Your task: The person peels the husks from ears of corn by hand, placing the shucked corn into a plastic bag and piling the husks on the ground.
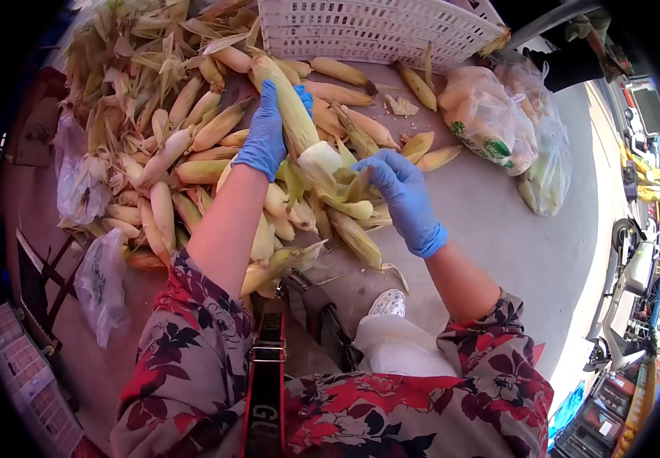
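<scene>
An ear of corn [290, 107] is tilted in front of me, its pale green husk still around the upper part. My left hand [266, 136], in a blue glove, is wrapped round that ear. At the lower end a pale white section [320, 162] shows, with loose husk leaves [351, 191] hanging beside it. My right hand [402, 192], also gloved in blue, is closed with its fingertips pinching those leaves. Below and around both hands lie many husked and unhusked ears [163, 210] in a pile.
A heap of stripped husks [124, 61] rises at the left. Behind the pile stands a white plastic crate [375, 30]. Filled plastic bags [490, 122] sit at the right, and a crumpled bag [102, 282] lies at the left. A parked scooter [631, 282] is farther right.
</scene>
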The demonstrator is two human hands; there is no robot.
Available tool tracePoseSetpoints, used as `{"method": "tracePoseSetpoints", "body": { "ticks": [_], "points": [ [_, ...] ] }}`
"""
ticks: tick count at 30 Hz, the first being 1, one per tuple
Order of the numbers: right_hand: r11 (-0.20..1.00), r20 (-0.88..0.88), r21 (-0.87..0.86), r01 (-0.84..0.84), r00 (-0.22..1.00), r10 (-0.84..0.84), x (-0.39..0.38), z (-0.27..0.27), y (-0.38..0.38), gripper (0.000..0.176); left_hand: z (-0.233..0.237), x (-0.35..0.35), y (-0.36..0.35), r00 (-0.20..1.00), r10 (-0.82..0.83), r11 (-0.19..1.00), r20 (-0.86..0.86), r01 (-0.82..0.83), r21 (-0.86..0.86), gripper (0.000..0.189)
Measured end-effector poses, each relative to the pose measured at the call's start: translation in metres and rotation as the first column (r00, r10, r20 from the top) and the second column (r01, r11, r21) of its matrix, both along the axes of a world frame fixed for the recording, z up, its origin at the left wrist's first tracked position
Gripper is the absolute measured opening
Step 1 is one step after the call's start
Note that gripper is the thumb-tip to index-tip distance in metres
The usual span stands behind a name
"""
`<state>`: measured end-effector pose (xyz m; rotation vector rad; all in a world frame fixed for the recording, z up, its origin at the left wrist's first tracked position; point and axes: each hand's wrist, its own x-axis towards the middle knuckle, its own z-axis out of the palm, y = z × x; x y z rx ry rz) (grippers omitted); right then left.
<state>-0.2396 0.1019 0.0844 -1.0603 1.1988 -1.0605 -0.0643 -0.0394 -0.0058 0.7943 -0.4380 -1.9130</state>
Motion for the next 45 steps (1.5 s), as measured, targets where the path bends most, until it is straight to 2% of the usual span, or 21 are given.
{"method": "tracePoseSetpoints", "body": {
  "ticks": [3,6,8,11,14,21,23,24,26,27,29,30,33,35,38,39,40,41,42,44,45],
  "points": [
    [0.982,-0.044,-0.185,0.032,0.998,-0.041,-0.01,-0.043,-0.034,0.048,0.027,-0.017,0.01,0.997,-0.08,0.981,-0.002,0.078,-0.175,0.068],
    [0.95,0.24,0.155,-0.272,0.943,0.231,0.022,-0.05,-0.027,0.057,0.035,-0.029,0.018,0.996,-0.077,0.982,-0.051,0.067,-0.178,0.069],
    [0.91,0.496,0.276,-0.31,0.857,0.142,0.031,-0.063,-0.023,0.038,0.03,-0.026,0.019,0.993,-0.119,0.975,-0.019,0.114,-0.191,0.068],
    [0.947,0.4,0.259,-0.19,0.913,0.074,0.03,-0.072,-0.025,0.028,0.029,-0.026,0.037,0.99,-0.143,0.964,-0.017,0.136,-0.229,0.06],
    [0.941,0.374,0.332,-0.072,0.925,-0.062,0.034,-0.051,-0.024,0.023,0.03,-0.031,0.052,0.965,-0.15,0.939,0.217,0.208,-0.273,0.055],
    [0.95,-0.139,0.151,-0.273,0.946,0.294,0.042,-0.07,0.003,0.023,0.034,-0.025,0.063,0.835,-0.425,0.891,0.349,0.454,-0.001,0.045],
    [0.883,-0.401,0.087,-0.461,0.795,0.455,0.034,-0.075,0.019,0.024,0.018,-0.018,0.056,0.661,-0.728,0.685,0.179,0.705,0.182,0.043],
    [0.808,-0.572,0.044,-0.587,0.648,0.503,0.027,-0.086,0.028,0.026,0.024,-0.017,0.069,0.439,-0.832,0.523,0.338,0.825,0.215,0.044],
    [0.58,-0.836,0.052,-0.813,0.282,0.47,0.016,-0.106,0.047,0.029,-0.004,-0.016,0.096,0.238,-0.792,0.328,0.563,0.942,0.063,0.044],
    [0.562,-0.851,-0.102,-0.821,0.365,0.379,0.007,-0.111,0.052,0.027,-0.012,-0.013,0.099,0.286,-0.828,0.357,0.482,0.932,0.06,0.045],
    [0.589,-0.784,0.339,-0.734,0.126,0.608,-0.014,-0.087,0.044,0.026,-0.01,-0.004,0.085,0.555,-0.788,0.603,0.267,0.783,0.152,0.046],
    [0.649,-0.831,0.347,-0.677,0.099,0.547,-0.034,-0.085,0.046,0.03,-0.007,0.0,0.075,0.679,-0.715,0.698,0.166,0.682,0.219,0.046],
    [0.873,-0.869,0.467,-0.143,0.11,0.483,-0.105,-0.093,0.066,0.041,-0.003,0.017,0.047,0.748,-0.493,0.848,0.444,0.528,0.052,0.046],
    [0.851,-0.844,0.497,-0.17,0.131,0.52,-0.158,-0.101,0.09,0.061,-0.004,0.016,0.04,0.786,-0.44,0.878,0.434,0.477,0.027,0.048],
    [0.98,-0.99,0.025,-0.198,0.131,0.052,-0.139,-0.098,0.094,0.085,-0.005,-0.015,0.058,0.807,-0.402,0.892,0.433,0.453,-0.016,0.051],
    [0.989,-0.919,-0.006,-0.151,0.39,0.054,-0.126,-0.103,0.087,0.092,-0.003,-0.034,0.072,0.787,-0.454,0.868,0.417,0.496,0.01,0.049],
    [0.952,-0.466,0.299,0.063,0.88,0.088,-0.102,-0.084,0.078,0.087,-0.023,-0.051,0.084,0.737,-0.55,0.799,0.394,0.602,-0.011,0.049],
    [0.908,-0.114,0.416,0.05,0.993,-0.003,-0.087,-0.075,0.075,0.078,-0.027,-0.07,0.103,0.661,-0.482,0.66,0.575,0.706,-0.257,0.055],
    [0.885,0.108,0.464,0.042,0.989,-0.103,-0.072,-0.067,0.072,0.066,-0.025,-0.085,0.122,0.592,-0.569,0.491,0.571,0.801,-0.341,0.068],
    [0.778,0.239,0.543,0.316,0.83,-0.505,-0.077,-0.102,0.093,0.052,-0.008,-0.097,0.151,0.366,-0.224,0.119,0.903,0.93,-0.348,0.073],
    [0.706,0.123,0.59,0.392,0.82,-0.558,-0.101,-0.112,0.101,0.049,0.014,-0.101,0.152,0.268,-0.123,0.011,0.955,0.963,-0.269,0.062]
  ]
}}
